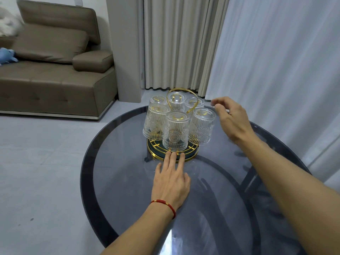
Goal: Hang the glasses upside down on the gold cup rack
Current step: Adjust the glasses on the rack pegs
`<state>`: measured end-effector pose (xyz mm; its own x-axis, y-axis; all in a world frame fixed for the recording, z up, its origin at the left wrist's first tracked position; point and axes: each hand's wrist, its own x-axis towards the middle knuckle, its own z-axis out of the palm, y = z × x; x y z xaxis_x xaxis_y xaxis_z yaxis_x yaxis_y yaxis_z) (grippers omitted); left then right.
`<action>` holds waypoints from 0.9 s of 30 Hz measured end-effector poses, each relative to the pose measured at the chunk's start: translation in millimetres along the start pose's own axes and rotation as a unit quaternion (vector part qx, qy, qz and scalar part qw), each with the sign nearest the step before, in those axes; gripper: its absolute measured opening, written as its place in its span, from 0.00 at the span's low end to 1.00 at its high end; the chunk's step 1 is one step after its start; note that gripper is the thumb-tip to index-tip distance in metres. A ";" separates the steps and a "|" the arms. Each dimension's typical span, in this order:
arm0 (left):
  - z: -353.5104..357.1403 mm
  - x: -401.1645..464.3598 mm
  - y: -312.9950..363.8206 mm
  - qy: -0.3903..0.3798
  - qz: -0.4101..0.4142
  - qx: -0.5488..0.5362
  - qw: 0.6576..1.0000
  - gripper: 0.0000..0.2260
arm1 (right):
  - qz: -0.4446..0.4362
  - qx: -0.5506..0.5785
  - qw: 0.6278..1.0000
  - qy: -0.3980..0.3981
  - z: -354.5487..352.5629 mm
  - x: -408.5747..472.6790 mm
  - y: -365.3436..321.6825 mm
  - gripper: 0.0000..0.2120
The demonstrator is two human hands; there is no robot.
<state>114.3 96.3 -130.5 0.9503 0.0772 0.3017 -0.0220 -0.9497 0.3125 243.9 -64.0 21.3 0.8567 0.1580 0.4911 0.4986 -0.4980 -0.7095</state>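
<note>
The gold cup rack (pixel 191 155) stands on the far half of a round dark glass table (pixel 128 181). Several clear ribbed glasses hang upside down on it around its looped gold handle (pixel 181 89). The nearest glass (pixel 175 132) faces me and another glass (pixel 202 128) hangs at the right. My left hand (pixel 171 181) lies flat on the table, its fingertips touching the rack's round base. My right hand (pixel 232 118) hovers just right of the right-hand glass, fingers loosely curled and apart, holding nothing.
A brown sofa (pixel 55 70) stands at the back left with a blue soft toy (pixel 7 56) on it. Pale curtains (pixel 276 61) hang behind and right of the table. The floor at the left is light grey.
</note>
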 end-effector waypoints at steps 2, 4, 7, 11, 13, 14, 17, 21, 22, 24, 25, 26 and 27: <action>-0.3 -0.1 0.2 0.000 0.000 -0.001 1.000 0.28 | 0.019 0.023 0.999 -0.029 4.4 11.6 -7.4 0.16; -1.0 0.0 0.8 0.002 -0.001 -0.003 1.000 0.28 | 0.035 0.025 0.996 -0.076 11.5 25.3 -15.0 0.20; -1.6 0.1 1.0 0.002 0.000 -0.005 1.000 0.28 | 0.056 -0.002 0.987 -0.147 23.1 41.6 -22.8 0.28; -1.6 -0.4 0.1 -0.002 0.001 -0.006 1.000 0.28 | 0.044 -0.036 0.984 -0.170 23.6 55.8 -22.0 0.37; -1.5 -0.1 0.4 -0.001 0.000 -0.002 1.000 0.28 | 0.033 -0.060 0.983 -0.171 19.7 61.3 -18.2 0.38; -1.5 0.1 0.9 -0.002 0.001 0.000 1.000 0.29 | 0.029 -0.074 0.982 -0.172 18.3 63.1 -16.1 0.38; -1.5 0.6 1.8 -0.006 0.001 0.001 1.000 0.29 | 0.015 -0.111 0.978 -0.175 17.6 65.9 -12.0 0.37; -2.2 0.5 1.8 -0.009 0.000 -0.001 1.000 0.28 | -0.005 -0.164 0.969 -0.183 17.5 70.3 -13.5 0.38; -2.2 0.3 1.6 -0.010 0.000 -0.002 1.000 0.28 | -0.013 -0.178 0.967 -0.184 17.1 71.6 -13.9 0.38; -2.0 0.0 1.1 -0.010 0.000 -0.003 1.000 0.28 | -0.023 -0.188 0.964 -0.185 16.3 73.4 -13.5 0.38; -1.8 -0.2 1.2 -0.010 0.000 -0.004 1.000 0.28 | -0.024 -0.186 0.965 -0.185 15.9 74.5 -12.0 0.38; -1.6 -0.2 1.4 -0.008 -0.001 -0.005 1.000 0.28 | -0.021 -0.180 0.966 -0.185 15.5 75.6 -10.0 0.37; -1.5 -0.2 1.7 -0.006 -0.002 -0.006 1.000 0.28 | -0.014 -0.172 0.967 -0.187 15.3 77.1 -7.7 0.36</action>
<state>113.6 95.1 -128.7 0.9541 0.0776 0.2893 -0.0215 -0.9456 0.3246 308.1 -35.0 56.9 0.8633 0.4416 0.2445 0.5043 -0.7330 -0.4566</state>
